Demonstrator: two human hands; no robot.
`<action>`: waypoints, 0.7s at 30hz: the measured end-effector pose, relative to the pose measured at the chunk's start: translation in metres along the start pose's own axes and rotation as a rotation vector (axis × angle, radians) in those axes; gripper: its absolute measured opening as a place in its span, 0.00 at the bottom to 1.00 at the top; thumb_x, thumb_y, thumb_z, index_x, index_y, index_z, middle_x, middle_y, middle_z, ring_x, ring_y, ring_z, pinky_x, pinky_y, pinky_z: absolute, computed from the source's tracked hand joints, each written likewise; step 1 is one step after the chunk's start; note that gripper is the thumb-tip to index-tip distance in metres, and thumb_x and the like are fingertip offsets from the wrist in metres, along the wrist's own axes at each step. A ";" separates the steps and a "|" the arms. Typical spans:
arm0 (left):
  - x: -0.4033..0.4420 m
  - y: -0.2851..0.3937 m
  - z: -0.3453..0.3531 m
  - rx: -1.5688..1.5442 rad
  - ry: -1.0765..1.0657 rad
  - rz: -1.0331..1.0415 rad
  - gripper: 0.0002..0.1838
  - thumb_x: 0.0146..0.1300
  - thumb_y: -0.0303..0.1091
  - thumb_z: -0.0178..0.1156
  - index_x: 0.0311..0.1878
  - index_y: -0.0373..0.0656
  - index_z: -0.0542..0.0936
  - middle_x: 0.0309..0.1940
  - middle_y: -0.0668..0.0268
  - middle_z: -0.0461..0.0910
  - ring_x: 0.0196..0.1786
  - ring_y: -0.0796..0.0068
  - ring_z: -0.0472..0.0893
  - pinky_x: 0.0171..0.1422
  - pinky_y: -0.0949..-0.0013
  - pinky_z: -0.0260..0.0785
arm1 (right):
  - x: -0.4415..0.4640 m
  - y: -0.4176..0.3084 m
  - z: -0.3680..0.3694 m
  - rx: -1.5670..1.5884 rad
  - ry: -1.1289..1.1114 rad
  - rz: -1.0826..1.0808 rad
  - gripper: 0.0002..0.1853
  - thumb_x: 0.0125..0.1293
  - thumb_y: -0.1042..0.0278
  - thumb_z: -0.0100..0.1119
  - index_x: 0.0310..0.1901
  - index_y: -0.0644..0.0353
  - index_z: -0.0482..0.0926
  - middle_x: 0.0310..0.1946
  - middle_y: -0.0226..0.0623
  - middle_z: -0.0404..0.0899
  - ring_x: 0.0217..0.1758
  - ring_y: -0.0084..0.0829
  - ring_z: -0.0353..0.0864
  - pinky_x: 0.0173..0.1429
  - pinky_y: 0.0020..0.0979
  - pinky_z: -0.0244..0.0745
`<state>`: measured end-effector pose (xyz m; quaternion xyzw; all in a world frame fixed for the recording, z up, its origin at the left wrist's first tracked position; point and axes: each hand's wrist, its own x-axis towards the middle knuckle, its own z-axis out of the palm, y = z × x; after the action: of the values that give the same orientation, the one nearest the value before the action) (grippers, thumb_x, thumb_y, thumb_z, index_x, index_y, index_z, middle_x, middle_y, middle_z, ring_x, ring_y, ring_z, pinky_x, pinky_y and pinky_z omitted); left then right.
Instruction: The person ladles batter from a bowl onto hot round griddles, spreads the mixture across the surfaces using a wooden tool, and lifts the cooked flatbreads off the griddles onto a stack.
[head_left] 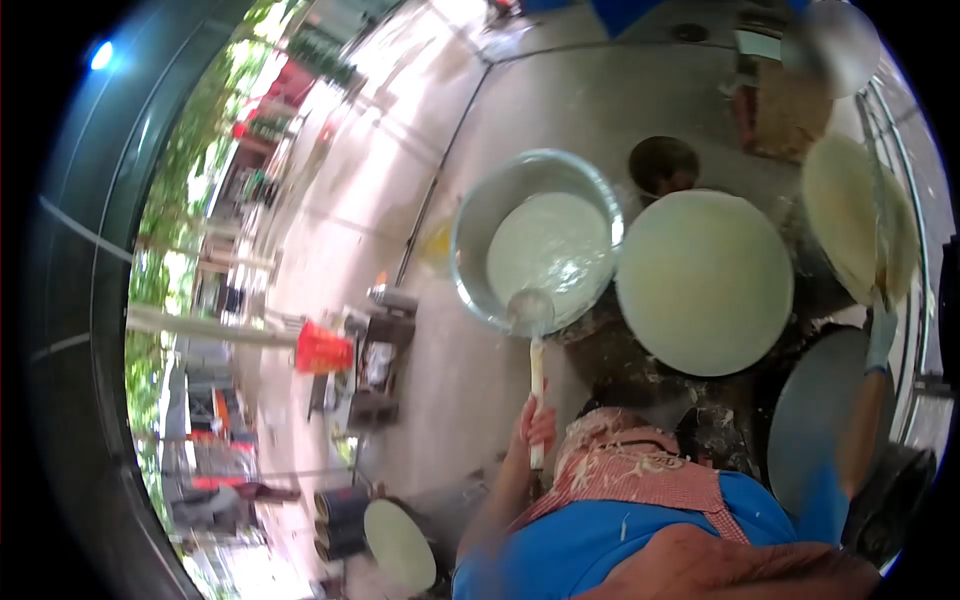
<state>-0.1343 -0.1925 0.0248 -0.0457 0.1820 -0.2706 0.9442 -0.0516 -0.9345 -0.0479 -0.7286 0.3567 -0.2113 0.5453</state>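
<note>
My left hand is closed around the pale handle of a ladle. The ladle's round bowl lies at the near rim of a large metal pot, which holds white batter. Right of the pot, a round griddle is covered by a pale, thin pancake. At the far right, my gloved right hand grips the near end of a long thin stick. A pale round sheet shows on both sides of this stick; whether it hangs from it or lies beneath is unclear.
A dark bare griddle sits near my right arm. Beyond the pancake stand a dark round container and a cardboard box. Another pale round disc is at lower left. A red bucket and small table stand farther left.
</note>
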 end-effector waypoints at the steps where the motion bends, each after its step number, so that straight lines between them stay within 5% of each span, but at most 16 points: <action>1: 0.000 0.021 -0.003 0.053 0.010 0.032 0.22 0.71 0.40 0.46 0.67 0.56 0.61 0.22 0.71 0.60 0.17 0.85 0.60 0.14 0.81 0.57 | -0.009 -0.011 0.013 0.075 -0.100 0.071 0.21 0.61 0.51 0.59 0.43 0.64 0.78 0.15 0.22 0.63 0.11 0.13 0.55 0.15 0.22 0.45; 2: 0.000 0.043 -0.005 0.106 0.021 0.064 0.23 0.70 0.39 0.47 0.67 0.57 0.60 0.23 0.71 0.61 0.18 0.85 0.62 0.14 0.81 0.57 | -0.014 -0.026 0.029 -0.113 -0.281 0.098 0.22 0.62 0.51 0.59 0.44 0.65 0.79 0.20 0.26 0.71 0.18 0.17 0.67 0.21 0.22 0.60; 3: 0.001 0.068 -0.006 0.230 0.110 0.120 0.23 0.69 0.37 0.49 0.66 0.56 0.60 0.24 0.70 0.62 0.20 0.84 0.63 0.15 0.81 0.58 | -0.027 -0.029 0.072 -0.037 -0.252 -0.236 0.22 0.61 0.54 0.60 0.46 0.66 0.79 0.31 0.37 0.80 0.33 0.28 0.78 0.37 0.27 0.72; 5: 0.014 0.112 0.008 0.513 0.256 0.206 0.23 0.66 0.33 0.51 0.63 0.55 0.60 0.27 0.70 0.63 0.22 0.84 0.64 0.16 0.81 0.58 | -0.073 -0.098 0.143 -0.640 -0.322 -0.405 0.21 0.58 0.55 0.60 0.47 0.63 0.79 0.42 0.47 0.80 0.48 0.36 0.78 0.54 0.32 0.70; 7: 0.039 0.152 0.039 0.834 0.348 0.274 0.21 0.63 0.30 0.52 0.59 0.53 0.62 0.29 0.70 0.64 0.24 0.83 0.65 0.17 0.81 0.58 | -0.154 -0.202 0.229 -0.742 -0.431 -0.412 0.20 0.56 0.56 0.60 0.47 0.60 0.79 0.42 0.51 0.79 0.48 0.42 0.78 0.53 0.36 0.70; 9: 0.072 0.221 0.021 0.841 0.356 0.161 0.16 0.62 0.29 0.52 0.52 0.51 0.63 0.29 0.69 0.65 0.23 0.81 0.65 0.18 0.82 0.58 | -0.191 -0.202 0.311 -0.744 -0.461 -0.691 0.17 0.55 0.56 0.59 0.42 0.58 0.80 0.38 0.48 0.80 0.44 0.44 0.80 0.48 0.39 0.73; 11: 0.115 0.284 -0.004 0.878 0.406 0.084 0.11 0.62 0.27 0.51 0.45 0.47 0.62 0.24 0.69 0.65 0.18 0.80 0.63 0.16 0.78 0.57 | -0.261 -0.272 0.397 -0.861 -0.760 -0.369 0.14 0.56 0.59 0.55 0.37 0.58 0.81 0.31 0.47 0.81 0.37 0.46 0.81 0.42 0.42 0.74; 13: 0.170 0.369 -0.127 1.043 0.550 0.087 0.10 0.60 0.25 0.50 0.43 0.45 0.62 0.21 0.67 0.65 0.15 0.76 0.64 0.14 0.72 0.58 | -0.291 -0.201 0.482 -1.039 -0.680 -0.751 0.12 0.56 0.62 0.51 0.31 0.57 0.82 0.24 0.46 0.81 0.30 0.44 0.82 0.37 0.45 0.74; 16: 0.190 0.383 -0.106 1.154 0.632 0.023 0.12 0.59 0.25 0.50 0.45 0.42 0.62 0.20 0.64 0.65 0.13 0.72 0.65 0.13 0.68 0.57 | -0.352 -0.248 0.532 -1.269 -0.915 -0.837 0.14 0.56 0.60 0.51 0.23 0.59 0.81 0.24 0.45 0.81 0.28 0.46 0.81 0.35 0.45 0.73; 21: 0.168 0.395 -0.082 1.418 0.806 -0.084 0.14 0.60 0.27 0.50 0.47 0.40 0.61 0.17 0.62 0.65 0.09 0.69 0.65 0.10 0.65 0.57 | -0.358 -0.202 0.537 -1.198 -0.822 -0.369 0.18 0.53 0.50 0.58 0.28 0.60 0.77 0.26 0.47 0.79 0.34 0.47 0.80 0.37 0.43 0.73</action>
<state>0.1625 0.0551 -0.1784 0.6567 0.2912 -0.3524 0.5998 0.1455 -0.2897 0.0026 -0.9690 0.0503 0.2203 0.1003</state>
